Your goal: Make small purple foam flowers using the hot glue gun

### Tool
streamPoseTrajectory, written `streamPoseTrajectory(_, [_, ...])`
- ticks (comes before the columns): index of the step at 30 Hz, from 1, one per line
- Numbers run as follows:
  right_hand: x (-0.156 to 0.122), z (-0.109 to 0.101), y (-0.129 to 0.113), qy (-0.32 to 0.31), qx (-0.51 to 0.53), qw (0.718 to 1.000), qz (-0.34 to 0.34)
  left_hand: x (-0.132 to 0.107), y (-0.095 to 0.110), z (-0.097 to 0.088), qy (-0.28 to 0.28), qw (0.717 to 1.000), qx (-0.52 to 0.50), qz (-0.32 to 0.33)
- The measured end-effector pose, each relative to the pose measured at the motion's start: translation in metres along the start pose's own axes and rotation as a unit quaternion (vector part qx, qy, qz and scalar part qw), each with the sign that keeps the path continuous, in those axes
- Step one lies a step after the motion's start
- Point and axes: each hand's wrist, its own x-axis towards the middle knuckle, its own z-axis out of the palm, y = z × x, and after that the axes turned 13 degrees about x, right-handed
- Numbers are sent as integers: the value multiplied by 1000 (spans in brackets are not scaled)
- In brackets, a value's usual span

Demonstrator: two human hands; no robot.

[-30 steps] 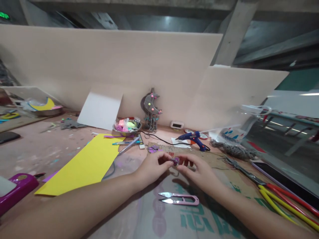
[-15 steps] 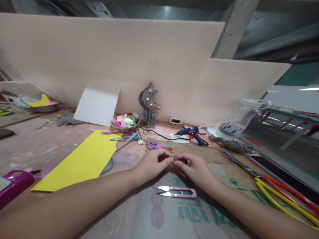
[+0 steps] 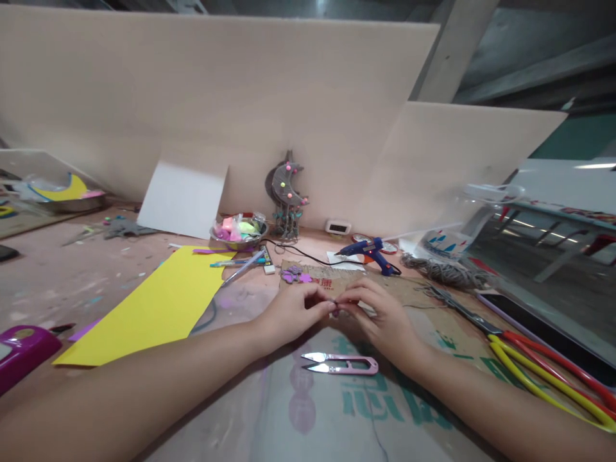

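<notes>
My left hand [image 3: 296,316] and my right hand [image 3: 378,314] meet fingertip to fingertip above the cardboard. Pinched between them is a small purple piece [image 3: 335,312], mostly covered by the fingers, so its exact shape is hidden. Just beyond my left hand lie purple flower cutouts [image 3: 299,276], some with grey on them. Pink-handled thread snips [image 3: 341,364] rest on the cardboard below both hands, blades apart and pointing left.
A blue hot glue gun [image 3: 368,251] stands behind the hands, its cord running left. Large red-and-yellow-handled scissors [image 3: 505,340] and a phone [image 3: 548,333] lie right, near grey yarn [image 3: 445,273]. Yellow paper [image 3: 149,301] lies left. A moon ornament [image 3: 287,186] leans on the board.
My right fingers have shifted their grip, rising and bending over the purple piece, which now shows less. My left hand stays nearly the same. The whole view has shifted slightly.
</notes>
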Motion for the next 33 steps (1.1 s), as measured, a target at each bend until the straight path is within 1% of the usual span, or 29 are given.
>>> streamPoseTrajectory(2, [1, -2, -3, 42, 20, 999, 13, 0, -1, 0, 11, 1000, -1, -13])
streamPoseTrajectory(5, [2, -8, -3, 129, 36, 990, 37, 2, -3, 0, 33, 999, -11, -28])
streamPoseTrajectory(7, [2, -13, 2, 159, 42, 984, 70, 2, -4, 0, 43, 998, -17, -32])
streamPoseTrajectory(8, [2, -15, 6, 161, 45, 982, 87, 3, -3, 0, 44, 998, -18, -35])
streamPoseTrajectory(12, [2, -14, 15, 136, 83, 973, 170, 2, 2, -3, 37, 998, -30, -48])
streamPoseTrajectory(14, [2, -9, 13, 107, 142, 959, 220, 1, 5, -3, 34, 997, -36, -52])
streamPoseTrajectory(16, [1, -2, 8, 61, 216, 942, 251, 1, 6, -4, 36, 997, -39, -50])
streamPoseTrajectory(19, [1, 4, 0, 4, 277, 921, 275, 2, 5, -3, 42, 998, -39, -41])
streamPoseTrajectory(23, [2, 4, -5, -26, 280, 915, 290, 3, 1, -2, 49, 997, -32, -46])
streamPoseTrajectory(27, [-2, 5, -3, -48, 297, 904, 303, 3, -2, -1, 66, 996, -37, -42])
streamPoseTrajectory(30, [-3, 7, -1, -62, 278, 910, 302, 3, -2, -2, 67, 996, -31, -47])
streamPoseTrajectory(31, [-3, 6, 0, -61, 260, 917, 296, 3, -1, -2, 66, 996, -30, -49])
streamPoseTrajectory(33, [1, 0, 4, -34, 208, 937, 280, 2, 0, -2, 61, 996, -34, -50])
